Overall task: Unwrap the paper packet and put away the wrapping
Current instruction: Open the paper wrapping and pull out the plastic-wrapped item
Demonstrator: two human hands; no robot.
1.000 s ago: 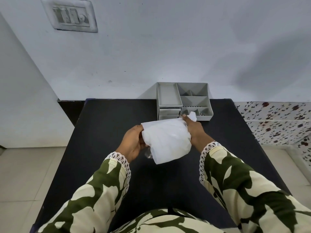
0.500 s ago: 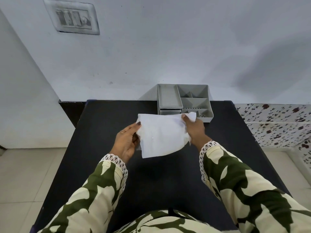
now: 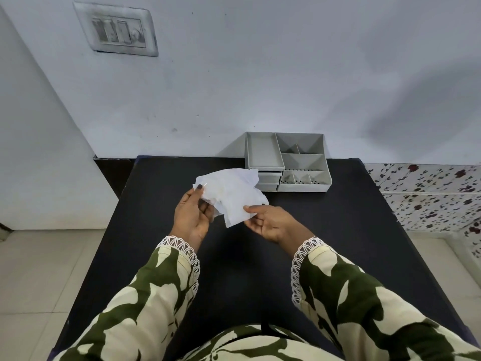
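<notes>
In the head view, a crumpled white paper [image 3: 231, 195] is held up above the black table [image 3: 325, 230], just nearer than the table's centre and toward twelve o'clock from the person's wrists. The sheet is loosely bunched and creased, with ragged, folded edges; its far right corner overlaps the front of the grey organiser [image 3: 289, 162], and a lower flap hangs down at about six o'clock of the sheet. It looks thin, with soft shadows in the folds; whether anything lies inside cannot be told. The left hand [image 3: 192, 217] grips the paper's nine o'clock edge, thumb on top with a dark-painted nail, fingers curled beneath it. The right hand [image 3: 270, 222] pinches the lower flap at about five o'clock between thumb and forefinger, its other fingers loosely curled and the palm turned up. Both sleeves [image 3: 364, 303] are green and cream with white lace cuffs. The organiser stands at the table's twelve o'clock edge against the wall [image 3: 286, 74], its compartments open on top. A switch plate [image 3: 117, 29] sits on the wall at about eleven o'clock.
</notes>
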